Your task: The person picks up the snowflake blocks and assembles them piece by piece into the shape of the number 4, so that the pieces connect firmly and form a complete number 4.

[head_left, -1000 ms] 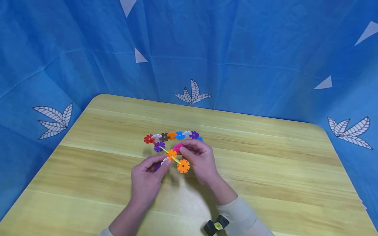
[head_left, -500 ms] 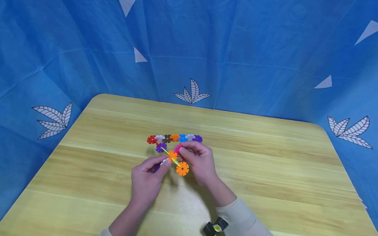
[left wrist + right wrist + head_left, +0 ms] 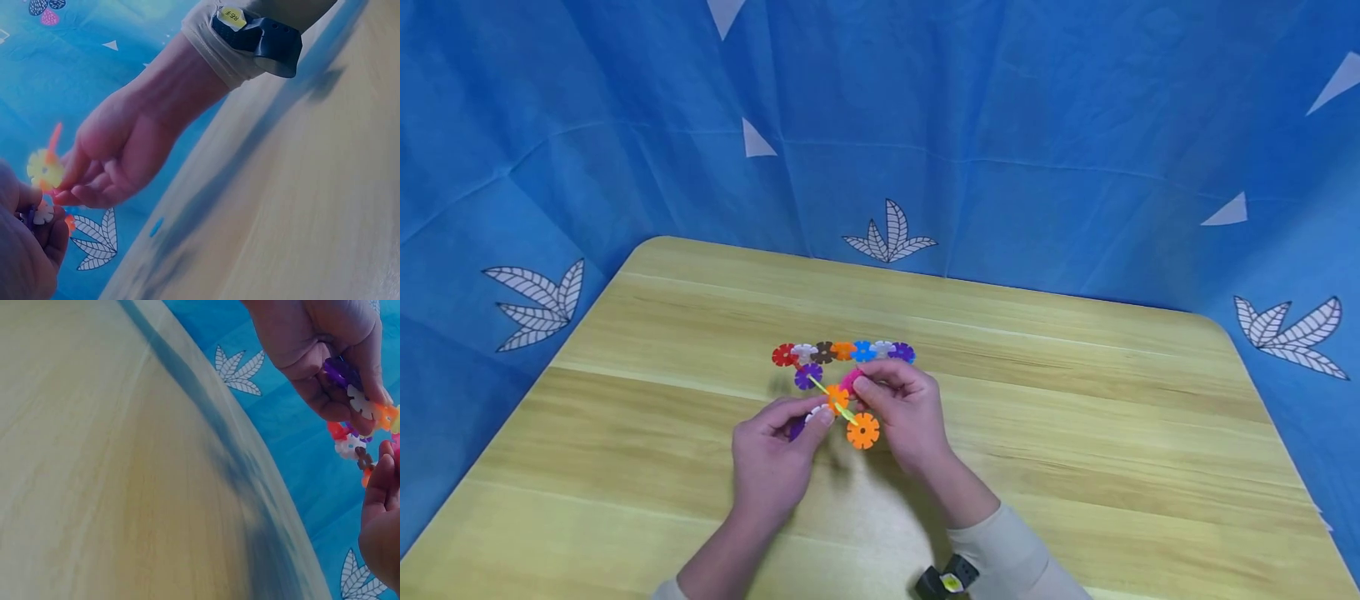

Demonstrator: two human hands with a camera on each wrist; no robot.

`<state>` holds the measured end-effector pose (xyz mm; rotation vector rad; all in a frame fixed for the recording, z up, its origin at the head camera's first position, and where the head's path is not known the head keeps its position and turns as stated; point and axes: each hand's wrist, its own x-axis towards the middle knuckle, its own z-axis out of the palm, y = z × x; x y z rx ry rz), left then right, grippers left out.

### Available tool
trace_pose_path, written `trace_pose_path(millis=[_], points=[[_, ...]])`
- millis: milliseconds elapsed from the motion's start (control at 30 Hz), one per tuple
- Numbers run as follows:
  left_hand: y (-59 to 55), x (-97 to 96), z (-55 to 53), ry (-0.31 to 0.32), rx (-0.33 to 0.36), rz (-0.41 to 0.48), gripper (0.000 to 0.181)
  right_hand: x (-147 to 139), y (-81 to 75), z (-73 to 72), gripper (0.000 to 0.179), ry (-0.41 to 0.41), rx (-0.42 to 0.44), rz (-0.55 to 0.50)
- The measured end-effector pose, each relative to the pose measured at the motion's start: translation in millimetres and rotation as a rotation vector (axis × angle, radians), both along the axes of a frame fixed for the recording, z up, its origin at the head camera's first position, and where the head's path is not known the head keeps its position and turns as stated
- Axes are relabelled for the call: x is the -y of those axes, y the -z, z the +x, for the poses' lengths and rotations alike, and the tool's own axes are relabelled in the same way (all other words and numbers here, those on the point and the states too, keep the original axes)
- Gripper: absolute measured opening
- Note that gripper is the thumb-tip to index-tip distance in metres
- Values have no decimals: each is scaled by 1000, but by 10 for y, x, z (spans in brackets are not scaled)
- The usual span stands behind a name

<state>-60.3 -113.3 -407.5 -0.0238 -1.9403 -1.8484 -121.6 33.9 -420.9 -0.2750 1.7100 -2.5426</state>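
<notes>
Above the table, both hands hold a linked model of notched plastic snowflake discs. My left hand [image 3: 775, 458] pinches a white disc [image 3: 815, 412] between thumb and fingers, with a purple disc [image 3: 342, 372] tucked in its palm side. My right hand [image 3: 910, 408] pinches a pink disc [image 3: 851, 381] beside the middle orange disc [image 3: 837, 399]. Yellow-green discs, nearly edge-on, join that orange disc to a lower orange disc [image 3: 862, 431] and an upper purple disc [image 3: 808, 377]. Beyond runs a row from a red disc [image 3: 784, 355] to another purple disc [image 3: 902, 353]. Fingers hide parts of the joints.
The wooden table [image 3: 1112, 417] spreads out on all sides of the hands. A blue patterned curtain [image 3: 1000, 125] hangs behind its far edge. A black wrist strap [image 3: 947, 577] sits at the right cuff. A small blue piece [image 3: 157, 226] shows in the left wrist view.
The far row of discs has shifted slightly right, and the light blue disc at its right end has gone out of sight. The lower orange disc has dropped a little. Both hands keep their grip.
</notes>
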Motion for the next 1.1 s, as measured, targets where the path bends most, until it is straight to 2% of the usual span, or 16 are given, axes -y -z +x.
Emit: trace_pose_path(millis=[200,500,767,1100], points=[[-1,-2,-5,-12,39,-9,19,-11,14,-5,13,-12,-47,38],[-38,-1,-10,-4,145,-27,20,-35,9,-10,12,-20,-105,80],[-57,-16,-17,19,152,-48,18,-77,34,-22,17,18,-151,137],[-130,-35,-10,35,158,-49,15,-108,14,-25,14,12,-191,152]])
